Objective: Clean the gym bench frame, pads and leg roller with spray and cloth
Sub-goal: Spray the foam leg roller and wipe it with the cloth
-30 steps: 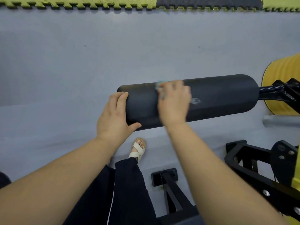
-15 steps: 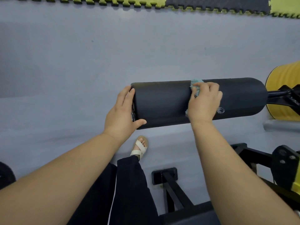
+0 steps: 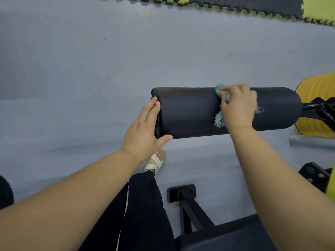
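My left hand (image 3: 145, 127) is spread wide at the free left end of the leg roller (image 3: 190, 113): the fingers lie nearly straight against its end face, and the thumb reaches out along the near lower edge, touching it. This hand braces the roller and holds nothing else. My right hand (image 3: 239, 107) sits palm down on top of the roller, right of its middle, fingers curled over a teal cloth (image 3: 220, 91) and pressing it to the black surface. The cloth shows bunched at the fingertips and again as a frayed tail below the thumb side of the palm; the rest is hidden under the hand. The roller lies level above the grey floor (image 3: 90, 78), its right end carried on a black arm (image 3: 319, 109) in front of a yellow pad (image 3: 315, 91). Below, a black bench frame (image 3: 190, 211) foot rests on the floor, beside my sandalled foot (image 3: 155, 163).
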Available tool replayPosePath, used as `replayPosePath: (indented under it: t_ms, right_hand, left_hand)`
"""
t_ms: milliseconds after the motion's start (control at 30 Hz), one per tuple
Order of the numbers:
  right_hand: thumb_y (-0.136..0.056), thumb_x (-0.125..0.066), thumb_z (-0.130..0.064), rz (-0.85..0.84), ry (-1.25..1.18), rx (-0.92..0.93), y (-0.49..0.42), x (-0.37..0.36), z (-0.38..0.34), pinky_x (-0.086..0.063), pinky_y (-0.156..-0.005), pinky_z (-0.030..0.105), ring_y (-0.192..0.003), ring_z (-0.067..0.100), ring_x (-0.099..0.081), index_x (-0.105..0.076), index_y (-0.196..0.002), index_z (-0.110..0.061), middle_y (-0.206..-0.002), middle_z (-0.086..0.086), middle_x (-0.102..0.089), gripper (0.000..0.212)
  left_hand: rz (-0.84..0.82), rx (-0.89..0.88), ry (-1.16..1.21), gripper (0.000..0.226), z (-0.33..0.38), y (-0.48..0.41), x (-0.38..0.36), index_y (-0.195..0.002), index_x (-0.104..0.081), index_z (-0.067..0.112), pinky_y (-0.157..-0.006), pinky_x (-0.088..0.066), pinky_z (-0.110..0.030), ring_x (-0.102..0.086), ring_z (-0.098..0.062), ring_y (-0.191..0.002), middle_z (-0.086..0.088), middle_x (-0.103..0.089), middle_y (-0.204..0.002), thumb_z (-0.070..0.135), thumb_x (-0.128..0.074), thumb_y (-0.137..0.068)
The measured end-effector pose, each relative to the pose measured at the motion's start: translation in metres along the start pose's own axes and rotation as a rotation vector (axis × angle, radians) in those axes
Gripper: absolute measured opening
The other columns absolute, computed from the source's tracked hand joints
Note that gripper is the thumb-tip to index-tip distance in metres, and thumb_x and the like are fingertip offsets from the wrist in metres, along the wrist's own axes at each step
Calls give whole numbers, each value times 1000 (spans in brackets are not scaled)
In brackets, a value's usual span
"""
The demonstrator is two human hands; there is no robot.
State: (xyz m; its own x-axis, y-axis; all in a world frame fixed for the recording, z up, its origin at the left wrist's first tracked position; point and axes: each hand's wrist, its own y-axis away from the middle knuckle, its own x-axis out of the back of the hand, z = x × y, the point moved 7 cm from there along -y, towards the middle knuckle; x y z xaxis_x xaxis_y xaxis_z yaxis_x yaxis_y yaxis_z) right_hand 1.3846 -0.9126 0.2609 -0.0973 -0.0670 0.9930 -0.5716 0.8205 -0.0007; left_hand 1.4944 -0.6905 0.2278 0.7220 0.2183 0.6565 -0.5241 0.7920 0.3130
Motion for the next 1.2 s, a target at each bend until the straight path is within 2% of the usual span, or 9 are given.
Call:
replayPosePath:
  t_ms: [133, 300, 400, 567, 700, 833, 900, 1033, 1200]
  right_hand:
    - [-95, -51, -27, -23, -28, -168, 10, -7, -40, -37, -82, 38, -98, 36, -48, -65, -110, -16, -115, 13, -55, 23]
    - [-69, -74, -13, -31, -247, 350, 47, -21, -164, -44, -57, 35, -64, 34, -54, -71, -82, -14, -82, 11, -62, 13]
    - [-75, -67, -16, -87, -222, 441, 41, -19, -139, -48, -56, 36, -66, 36, -56, -70, -83, -9, -85, 15, -62, 11]
    - [-91, -56, -19, -31, -38, 24, 5, 0, -15, -44, -77, 43, -91, 42, -54, -67, -103, -8, -109, 21, -56, 20]
    - [-95, -47, -38, -9, 63, -224, 4, 0, -4, -36, -86, 41, -105, 38, -46, -61, -117, -16, -122, 14, -51, 34]
    - [-90, -54, -39, -11, -8, -50, 21, -19, -87, -38, -77, 40, -94, 37, -53, -65, -109, -20, -111, 12, -57, 29]
    - [-89, -57, -36, 12, -100, 69, 31, -20, -121, -36, -71, 38, -87, 35, -54, -69, -101, -22, -103, 9, -60, 22]
    - [-84, -59, -32, 9, -112, 291, 28, -15, -100, -40, -61, 38, -71, 33, -55, -69, -87, -17, -90, 9, -62, 19]
    - [-92, -52, -34, 13, 73, -149, 4, 3, 36, -40, -77, 44, -97, 40, -51, -66, -107, -16, -115, 15, -55, 27]
  left_hand:
    - [60, 77, 145, 54, -1, -4, 6, -142, -37, 14, -104, -29, -23, -33, -19, -135, -3, -31, -150, 26, -55, -92]
    - [146, 198, 205, 25, -5, -1, 8, -109, -57, 10, -81, -39, -27, -49, -26, -108, -3, -58, -113, 8, -59, -84]
    - [131, 169, 243, 38, -5, 2, 5, -122, -57, 15, -88, -48, -39, -52, -22, -112, 1, -57, -123, 14, -62, -85]
    - [98, 184, 257, 40, -4, 4, 7, -129, -53, 20, -91, -47, -37, -51, -18, -116, 5, -55, -127, 25, -59, -90]
    - [70, 189, 203, 35, -6, -10, 21, -123, -53, 19, -88, -42, -28, -50, -15, -116, 6, -51, -126, 34, -55, -91]
    - [-34, 142, 140, 70, 5, -42, 16, -140, -33, 14, -101, -35, -30, -34, -15, -132, 0, -32, -146, 34, -65, -82]
    - [-73, 102, 122, 66, 8, -50, 11, -138, -38, 15, -102, -37, -32, -36, -15, -132, 0, -36, -145, 31, -64, -79]
    - [-56, 91, 68, 78, 7, -40, 12, -143, -31, 16, -102, -33, -28, -31, -12, -135, 5, -27, -150, 34, -71, -78]
    - [-29, 29, -80, 80, 14, -25, 11, -143, -28, 14, -93, -41, -31, -38, -18, -130, 7, -18, -153, 36, -70, -80]
